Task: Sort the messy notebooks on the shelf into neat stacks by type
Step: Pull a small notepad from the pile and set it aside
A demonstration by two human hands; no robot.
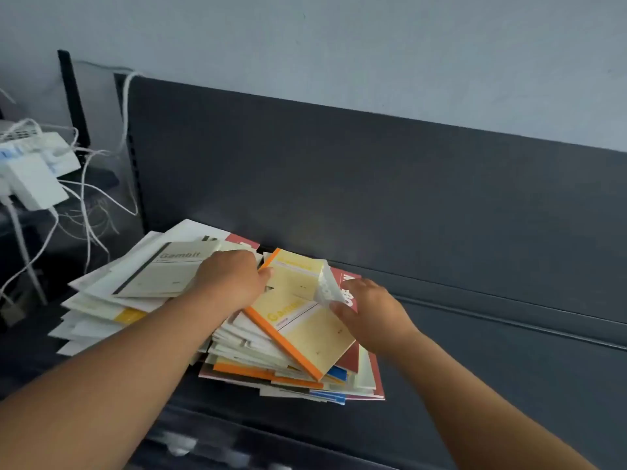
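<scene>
Notebooks (271,361) sprawl in one messy heap on the dark shelf (509,351), at 6 o'clock. Right hand (373,313) pinches the upper yellow orange-spined notebook (298,276) by its corner; lift it cleanly, I judge. At 11 o'clock, left hand (230,276) rests flat, gripping nothing, steadying the grey-spined notebook (169,266)

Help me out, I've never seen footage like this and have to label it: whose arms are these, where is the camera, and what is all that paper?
There is no machine: a person wears a camera on the head, looking down at their own bare arms. On a dark shelf lies a messy pile of notebooks, many marked Gambit. The left hand rests on the pile. The right hand pinches the corner of an orange-spined notebook and tilts it up. At far left sit white boxes with cables.
</scene>
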